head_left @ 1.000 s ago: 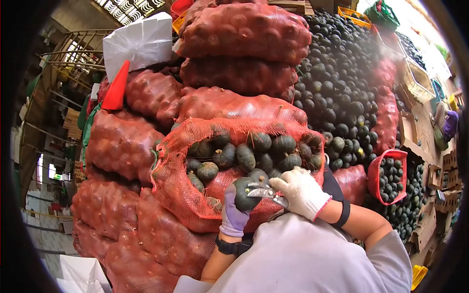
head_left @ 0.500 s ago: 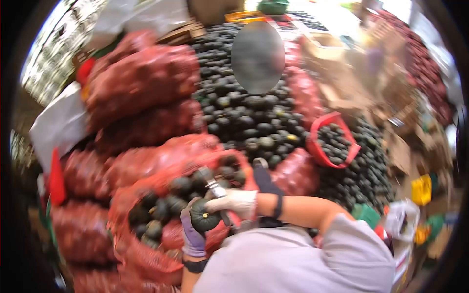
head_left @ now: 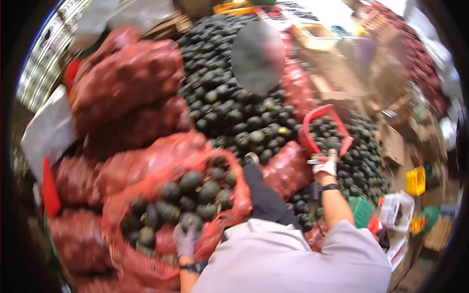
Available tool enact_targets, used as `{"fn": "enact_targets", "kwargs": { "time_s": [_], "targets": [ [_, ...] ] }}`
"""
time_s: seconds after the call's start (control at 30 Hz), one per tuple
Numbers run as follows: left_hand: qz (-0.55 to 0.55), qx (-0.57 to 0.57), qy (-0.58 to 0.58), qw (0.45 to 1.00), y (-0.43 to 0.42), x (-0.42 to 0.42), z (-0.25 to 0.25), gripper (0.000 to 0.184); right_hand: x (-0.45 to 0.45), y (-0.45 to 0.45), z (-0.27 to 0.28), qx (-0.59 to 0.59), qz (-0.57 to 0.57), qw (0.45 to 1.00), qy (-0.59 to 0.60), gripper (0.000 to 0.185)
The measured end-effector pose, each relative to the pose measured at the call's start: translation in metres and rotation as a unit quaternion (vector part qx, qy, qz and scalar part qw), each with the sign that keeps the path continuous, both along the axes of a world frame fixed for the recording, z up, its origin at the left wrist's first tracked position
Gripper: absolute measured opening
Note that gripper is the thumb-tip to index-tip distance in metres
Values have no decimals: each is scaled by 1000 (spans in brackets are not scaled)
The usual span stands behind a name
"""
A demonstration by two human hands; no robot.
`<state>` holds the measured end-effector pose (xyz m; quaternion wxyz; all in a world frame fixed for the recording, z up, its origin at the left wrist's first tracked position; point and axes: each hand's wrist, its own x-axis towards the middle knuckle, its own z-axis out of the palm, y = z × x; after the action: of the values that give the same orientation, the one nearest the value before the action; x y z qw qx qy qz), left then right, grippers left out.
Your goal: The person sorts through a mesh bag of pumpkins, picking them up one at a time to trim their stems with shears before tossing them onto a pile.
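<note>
My left hand [head_left: 185, 241], in a pale purple glove, is at a dark green round squash [head_left: 190, 221] low in the open red mesh sack [head_left: 243, 188]; its fingers appear closed around the squash. Several more squashes [head_left: 169, 191] fill that sack. Off to the right, my right hand [head_left: 326, 166] wears a white glove and grips a slim silver tool [head_left: 316, 160], whose exact kind is blurred. Its fingertips reach the lower edge of a smaller red-rimmed bag [head_left: 346, 146] full of squashes, close to one squash [head_left: 333, 142].
Full red mesh sacks [head_left: 129, 80] are stacked at the left, and another sack [head_left: 288, 171] lies between my hands. A large heap of squashes [head_left: 229, 112] spreads behind. Cardboard [head_left: 392, 146], a yellow container [head_left: 415, 180] and a green one [head_left: 360, 211] stand on the right.
My right hand has swung from the squash in my left hand out to the smaller bag, still with the tool. My left hand has lowered towards the squashes in the sack.
</note>
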<state>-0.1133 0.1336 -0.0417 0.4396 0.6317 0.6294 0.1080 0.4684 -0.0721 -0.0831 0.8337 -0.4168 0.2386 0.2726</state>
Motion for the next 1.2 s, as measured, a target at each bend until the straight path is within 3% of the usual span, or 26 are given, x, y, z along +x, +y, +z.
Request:
{"fn": "enact_targets", "kwargs": {
  "time_s": [0.03,0.07,0.13,0.17,0.2,0.27,0.33,0.37,0.47,0.5,0.57,0.63,0.77,0.87,0.93,1.03,1.07,1.1,1.13,1.17,1.2],
  "targets": [
    [-44,112,67,990,-20,2,-3,80,6,-6,-8,-5,66,997,-30,48],
    [-66,194,106,973,-34,9,-2,93,-15,25,21,-78,61,995,-31,39],
    [-55,82,244,965,-43,30,14,119,-36,44,20,-38,136,990,-12,31],
    [-23,31,225,974,-44,31,2,123,-54,59,21,-41,181,983,-1,29],
    [-7,23,288,957,-47,38,2,122,-70,70,27,-45,220,974,5,28],
    [-13,-41,261,964,-44,39,16,121,-120,101,67,-61,264,962,-13,25],
    [-122,-52,274,952,-52,25,16,122,-147,119,82,-10,333,943,17,22],
    [-139,-30,269,952,-54,19,15,116,-154,123,82,29,371,928,26,19],
    [-130,44,221,966,-54,3,11,100,-170,131,85,-26,415,909,-8,17],
    [54,-176,32,982,-41,28,81,74,-176,132,96,-35,418,908,-12,15],
    [177,-149,-243,942,-49,3,42,63,-179,131,108,-13,408,913,8,15],
    [270,-126,-445,845,-56,0,48,48,-179,124,110,3,415,910,1,20],
    [222,-171,-459,843,-38,5,47,44,-178,117,113,3,415,910,-22,17],
    [159,-296,-613,715,8,47,71,45,-178,118,124,8,400,916,-23,22],
    [163,-284,-718,614,34,113,156,46,-176,116,128,-9,410,912,-21,24],
    [20,-120,-739,663,33,158,204,47,-174,117,126,-56,360,931,-5,27],
    [-19,-72,-685,724,31,152,179,57,-167,115,113,-42,341,939,-13,27],
    [75,-41,-602,794,36,148,153,64,-168,116,116,-46,328,943,-25,27],
    [148,85,-465,869,43,134,109,72,-163,116,114,-42,334,941,-23,27],
    [234,171,-284,914,51,119,65,81,-156,112,109,-38,338,940,-20,28],
    [252,270,-106,923,56,103,33,88,-152,108,106,-36,339,940,-15,28]
  ]
}}
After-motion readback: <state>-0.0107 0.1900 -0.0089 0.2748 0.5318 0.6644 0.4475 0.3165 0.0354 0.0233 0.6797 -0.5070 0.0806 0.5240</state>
